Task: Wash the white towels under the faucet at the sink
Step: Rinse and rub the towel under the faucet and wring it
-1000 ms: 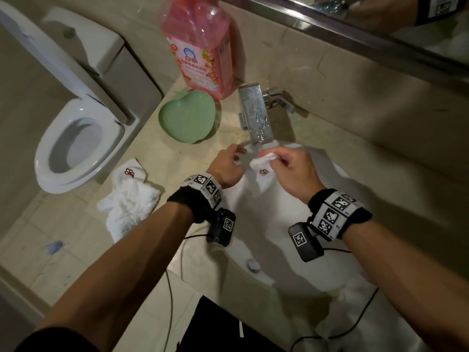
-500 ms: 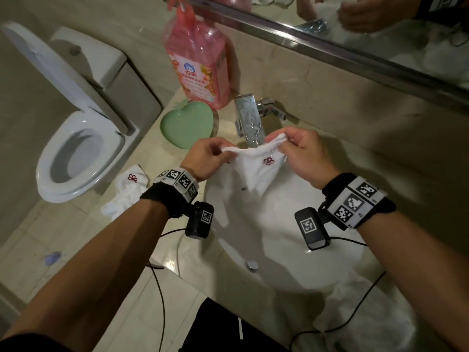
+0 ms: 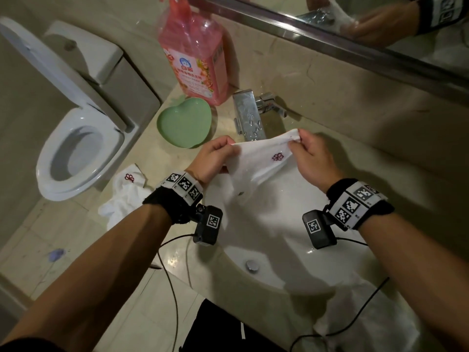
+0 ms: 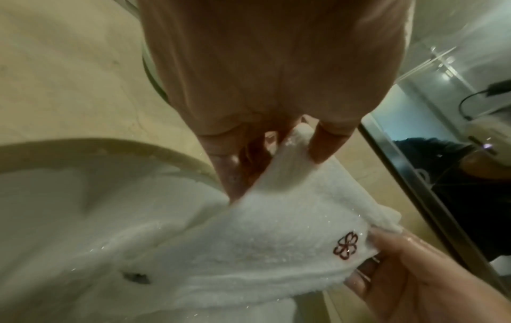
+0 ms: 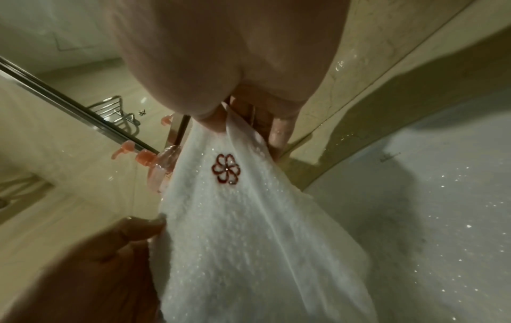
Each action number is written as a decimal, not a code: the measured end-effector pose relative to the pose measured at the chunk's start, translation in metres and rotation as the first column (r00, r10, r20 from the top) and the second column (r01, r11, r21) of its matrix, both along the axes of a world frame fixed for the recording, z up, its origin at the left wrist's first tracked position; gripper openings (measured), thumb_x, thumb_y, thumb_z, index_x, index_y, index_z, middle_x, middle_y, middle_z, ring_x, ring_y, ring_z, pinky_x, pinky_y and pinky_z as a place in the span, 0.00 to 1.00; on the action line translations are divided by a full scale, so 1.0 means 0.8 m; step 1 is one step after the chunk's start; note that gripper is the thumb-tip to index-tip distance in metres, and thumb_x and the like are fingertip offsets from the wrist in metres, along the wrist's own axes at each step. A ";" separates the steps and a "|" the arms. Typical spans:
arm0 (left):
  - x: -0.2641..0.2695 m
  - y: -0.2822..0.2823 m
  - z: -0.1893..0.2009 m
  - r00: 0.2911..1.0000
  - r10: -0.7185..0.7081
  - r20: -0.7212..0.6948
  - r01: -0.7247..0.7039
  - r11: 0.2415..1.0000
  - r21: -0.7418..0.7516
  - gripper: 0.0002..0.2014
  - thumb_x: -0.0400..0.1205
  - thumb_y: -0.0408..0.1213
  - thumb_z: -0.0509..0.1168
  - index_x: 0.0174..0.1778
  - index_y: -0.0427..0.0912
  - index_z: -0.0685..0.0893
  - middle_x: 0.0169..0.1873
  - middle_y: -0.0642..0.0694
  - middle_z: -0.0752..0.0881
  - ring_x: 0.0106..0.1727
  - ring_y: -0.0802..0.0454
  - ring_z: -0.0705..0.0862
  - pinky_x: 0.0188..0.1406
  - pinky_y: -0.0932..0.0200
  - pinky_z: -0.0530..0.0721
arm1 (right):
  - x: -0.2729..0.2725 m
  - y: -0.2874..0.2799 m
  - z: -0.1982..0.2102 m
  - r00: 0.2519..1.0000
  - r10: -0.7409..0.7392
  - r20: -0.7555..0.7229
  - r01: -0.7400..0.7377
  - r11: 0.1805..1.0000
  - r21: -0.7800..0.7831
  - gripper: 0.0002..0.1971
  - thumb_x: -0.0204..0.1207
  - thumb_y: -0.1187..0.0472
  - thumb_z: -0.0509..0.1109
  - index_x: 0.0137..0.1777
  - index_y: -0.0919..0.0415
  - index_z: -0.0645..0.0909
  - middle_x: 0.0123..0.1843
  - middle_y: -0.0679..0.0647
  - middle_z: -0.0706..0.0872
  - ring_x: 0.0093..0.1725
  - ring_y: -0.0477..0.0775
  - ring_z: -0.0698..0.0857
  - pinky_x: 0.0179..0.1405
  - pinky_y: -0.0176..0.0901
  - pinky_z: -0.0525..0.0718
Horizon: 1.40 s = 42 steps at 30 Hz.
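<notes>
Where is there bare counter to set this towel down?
Bare counter lies right of the faucet, along the wall. The left side is crowded: green dish, pink bottle, another towel. A third towel covers the near-right rim.

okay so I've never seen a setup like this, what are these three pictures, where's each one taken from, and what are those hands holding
No machine here: a person wears cameras. The wide picture comes from the head, looking down at a sink. The two close-ups come from cameras strapped to each wrist, looking along the fingers. The left hand and right hand each pinch the top edge of a white towel with a red flower mark, spread below the faucet. On the counter lie a second towel, a green heart-shaped dish and a pink bottle.
</notes>
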<state>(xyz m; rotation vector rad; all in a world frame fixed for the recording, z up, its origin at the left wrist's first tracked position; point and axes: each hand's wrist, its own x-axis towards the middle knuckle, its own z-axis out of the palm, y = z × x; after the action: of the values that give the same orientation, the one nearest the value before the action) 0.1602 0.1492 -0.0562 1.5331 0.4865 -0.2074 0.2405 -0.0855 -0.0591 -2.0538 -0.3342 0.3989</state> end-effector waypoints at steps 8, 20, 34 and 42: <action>0.021 -0.039 -0.055 0.973 -0.122 -0.195 0.126 0.992 0.007 0.16 0.84 0.39 0.57 0.66 0.47 0.81 0.52 0.41 0.89 0.48 0.45 0.90 0.38 0.43 0.91 | 0.003 -0.014 -0.014 1.000 -0.002 -0.029 0.001 0.998 -0.058 0.07 0.85 0.61 0.61 0.50 0.60 0.81 0.41 0.54 0.86 0.39 0.49 0.82 0.39 0.45 0.78; 0.031 -0.021 -0.046 0.992 -0.106 -0.068 0.125 0.907 0.401 0.14 0.88 0.43 0.59 0.44 0.39 0.85 0.40 0.34 0.88 0.43 0.36 0.89 0.43 0.30 0.88 | 0.036 -0.022 -0.060 0.993 0.119 0.000 -0.113 0.944 -0.309 0.09 0.88 0.64 0.62 0.58 0.68 0.82 0.52 0.62 0.89 0.50 0.62 0.87 0.51 0.52 0.84; -0.025 0.019 0.000 1.000 -0.014 -0.006 0.015 0.920 0.393 0.23 0.79 0.59 0.61 0.50 0.42 0.88 0.40 0.43 0.89 0.40 0.42 0.87 0.41 0.36 0.87 | 0.013 0.054 -0.060 0.974 0.118 -0.193 -0.144 0.981 -0.128 0.11 0.88 0.51 0.63 0.54 0.57 0.82 0.45 0.55 0.86 0.45 0.53 0.82 0.42 0.42 0.76; -0.028 0.025 0.002 0.994 0.091 0.052 -0.105 0.862 0.496 0.18 0.86 0.51 0.60 0.51 0.41 0.87 0.43 0.43 0.91 0.45 0.43 0.89 0.46 0.40 0.88 | 0.022 0.072 -0.051 0.964 0.114 -0.242 -0.136 0.988 -0.074 0.10 0.89 0.57 0.63 0.64 0.50 0.84 0.61 0.48 0.90 0.61 0.54 0.87 0.65 0.55 0.84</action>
<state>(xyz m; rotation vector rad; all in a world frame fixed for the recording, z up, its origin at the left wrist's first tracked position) 0.1375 0.1691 -0.0550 2.0089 0.6283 0.0260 0.2580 -0.0282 -0.0999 -2.0516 -0.3056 0.7423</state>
